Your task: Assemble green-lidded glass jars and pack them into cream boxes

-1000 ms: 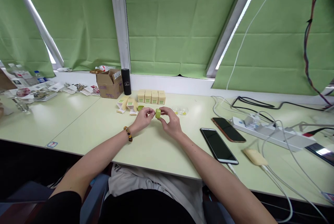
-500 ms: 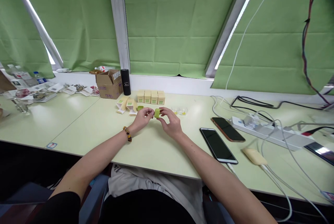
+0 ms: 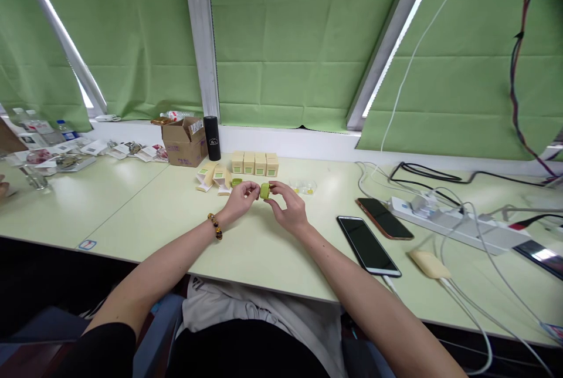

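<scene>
A small green case (image 3: pixel 264 191) is held between the thumb and fingers of my right hand (image 3: pixel 288 208), above the table. My left hand (image 3: pixel 240 199), a beaded bracelet on its wrist, is close against the left side of the case with its fingertips pinched. What they grip, if anything, is too small to make out. Just behind the left hand lies another green piece (image 3: pixel 236 182), partly hidden. Two opened cream cartons (image 3: pixel 221 176) lie beyond it. Clear plastic packs with yellow bits (image 3: pixel 303 188) lie to the right of my right hand.
Several closed cream boxes (image 3: pixel 254 164) stand in a row by the wall, near a black cylinder (image 3: pixel 212 138) and a cardboard box (image 3: pixel 185 142). Phones (image 3: pixel 368 246), a power strip (image 3: pixel 448 224) and cables lie right. Another person's fingers (image 3: pixel 3 186) show at the left edge.
The green case has turned slightly in my right hand. My arms stay almost where they were. At the left edge, the other person's fingers have shifted a little.
</scene>
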`<action>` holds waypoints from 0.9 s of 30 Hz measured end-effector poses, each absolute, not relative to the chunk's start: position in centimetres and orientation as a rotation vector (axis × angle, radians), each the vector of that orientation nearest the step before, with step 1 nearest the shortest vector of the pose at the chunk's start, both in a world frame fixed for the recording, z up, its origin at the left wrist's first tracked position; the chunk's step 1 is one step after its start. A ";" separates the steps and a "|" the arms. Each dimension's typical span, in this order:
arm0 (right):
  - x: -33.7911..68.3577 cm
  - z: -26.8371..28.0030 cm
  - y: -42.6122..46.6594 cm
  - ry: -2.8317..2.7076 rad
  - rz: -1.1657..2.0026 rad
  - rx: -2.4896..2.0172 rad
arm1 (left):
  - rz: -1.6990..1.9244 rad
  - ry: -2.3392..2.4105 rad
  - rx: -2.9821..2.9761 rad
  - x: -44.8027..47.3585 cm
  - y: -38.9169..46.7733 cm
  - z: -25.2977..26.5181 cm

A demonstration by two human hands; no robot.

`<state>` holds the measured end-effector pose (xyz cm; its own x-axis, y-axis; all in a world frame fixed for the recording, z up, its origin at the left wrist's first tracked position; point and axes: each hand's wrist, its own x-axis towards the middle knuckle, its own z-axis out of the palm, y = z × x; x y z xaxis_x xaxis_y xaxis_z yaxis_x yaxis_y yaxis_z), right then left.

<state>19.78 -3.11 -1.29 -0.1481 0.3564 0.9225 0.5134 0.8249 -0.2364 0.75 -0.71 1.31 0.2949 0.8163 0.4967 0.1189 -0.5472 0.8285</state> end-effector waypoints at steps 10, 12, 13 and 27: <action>19.9 -1.5 -2.8 -1.786 -0.196 -0.633 | 1.296 0.835 1.877 0.8 -0.7 1.2; 19.9 -1.5 -2.8 -1.784 -0.218 -0.639 | 1.304 0.842 1.882 0.8 -0.7 1.2; 19.9 -1.5 -2.8 -1.783 -0.226 -0.639 | 1.308 0.846 1.885 0.8 -0.7 1.2; 19.8 -1.4 -2.8 -1.795 -0.232 -0.635 | 1.206 0.772 1.791 0.9 -0.4 1.0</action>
<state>19.82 -2.84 -1.43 -0.1931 0.3015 0.9337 0.5289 0.8335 -0.1598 0.86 -0.39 1.03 0.3522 0.8313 0.4301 0.0422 -0.4732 0.8800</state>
